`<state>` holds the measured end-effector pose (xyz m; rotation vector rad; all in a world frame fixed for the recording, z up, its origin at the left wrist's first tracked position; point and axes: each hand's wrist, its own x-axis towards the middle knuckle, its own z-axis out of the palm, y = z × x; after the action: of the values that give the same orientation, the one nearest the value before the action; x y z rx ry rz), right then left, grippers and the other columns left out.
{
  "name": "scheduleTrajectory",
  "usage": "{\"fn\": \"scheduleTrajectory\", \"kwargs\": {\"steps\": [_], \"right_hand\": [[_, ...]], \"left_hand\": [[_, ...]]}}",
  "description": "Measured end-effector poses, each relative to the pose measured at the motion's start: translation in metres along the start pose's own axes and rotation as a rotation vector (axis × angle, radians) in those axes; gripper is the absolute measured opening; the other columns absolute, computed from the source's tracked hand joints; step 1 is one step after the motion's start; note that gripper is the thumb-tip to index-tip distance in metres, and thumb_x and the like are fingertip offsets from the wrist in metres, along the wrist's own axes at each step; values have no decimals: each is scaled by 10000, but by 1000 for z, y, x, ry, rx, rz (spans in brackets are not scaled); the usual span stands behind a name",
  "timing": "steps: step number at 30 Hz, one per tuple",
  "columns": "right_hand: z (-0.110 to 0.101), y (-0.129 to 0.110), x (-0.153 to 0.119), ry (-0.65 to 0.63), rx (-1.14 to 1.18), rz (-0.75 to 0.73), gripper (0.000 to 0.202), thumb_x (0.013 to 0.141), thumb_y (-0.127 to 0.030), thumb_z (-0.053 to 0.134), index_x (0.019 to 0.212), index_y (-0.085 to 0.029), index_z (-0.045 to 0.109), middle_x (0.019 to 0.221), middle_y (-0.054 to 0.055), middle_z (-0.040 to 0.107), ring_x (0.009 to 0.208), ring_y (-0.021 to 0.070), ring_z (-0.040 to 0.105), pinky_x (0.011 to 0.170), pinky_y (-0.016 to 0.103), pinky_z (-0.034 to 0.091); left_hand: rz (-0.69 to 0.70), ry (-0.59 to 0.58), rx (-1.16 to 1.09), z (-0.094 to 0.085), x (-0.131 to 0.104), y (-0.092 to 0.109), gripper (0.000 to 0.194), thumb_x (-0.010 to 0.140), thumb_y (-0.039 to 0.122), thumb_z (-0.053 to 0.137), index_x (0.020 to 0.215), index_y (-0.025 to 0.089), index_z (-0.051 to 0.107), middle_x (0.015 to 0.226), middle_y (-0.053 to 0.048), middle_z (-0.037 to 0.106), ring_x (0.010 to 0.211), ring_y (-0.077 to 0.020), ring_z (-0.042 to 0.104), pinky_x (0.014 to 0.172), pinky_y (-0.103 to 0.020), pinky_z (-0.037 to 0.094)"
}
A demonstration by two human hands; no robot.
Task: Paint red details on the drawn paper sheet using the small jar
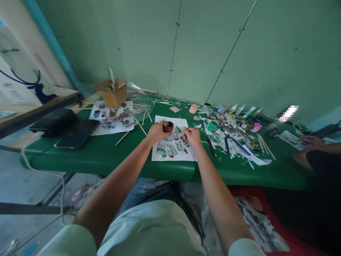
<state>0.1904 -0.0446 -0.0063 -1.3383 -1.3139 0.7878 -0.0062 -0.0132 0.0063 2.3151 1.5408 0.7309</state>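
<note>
A white sheet (174,156) printed with patterned pieces, partly coloured green and dark red, lies on the green tabletop (119,156). Over its upper left part, my left hand (156,131) is closed around a small dark red jar (168,127) whose open top faces up. My right hand (192,136) pinches a thin red brush (189,132) above the sheet's right half, its tip pointing left at the printed pieces. Whether the tip touches the paper is too small to tell.
Paper scraps (231,145), pens and small bottles crowd the right side. Thin sticks (140,125), a cardboard box (113,93), a second printed sheet (97,129) and a black phone (77,134) lie left. Another person's arm (317,145) rests at far right.
</note>
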Motion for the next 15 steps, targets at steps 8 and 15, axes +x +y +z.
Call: {"fn": "scheduleTrajectory", "kwargs": {"steps": [8,15], "right_hand": [[0,1,1,13,11,2,406,731,-509,542,483,-189,510,360,-26,489,294,78,380,349,211,311],[0,3,2,57,-19,7,401,733,-495,541,473,-193,497,350,-26,475,295,84,382,346,214,310]], "left_hand": [[-4,-5,-2,2,2,-2,610,642,549,619,1119,196,481,1039,-91,611,1014,-291,529,795,-350,414],[-8,-15,-4,0,1,0,619,642,548,618,1132,196,479,1040,-98,608,1014,-293,526,785,-350,415]]}}
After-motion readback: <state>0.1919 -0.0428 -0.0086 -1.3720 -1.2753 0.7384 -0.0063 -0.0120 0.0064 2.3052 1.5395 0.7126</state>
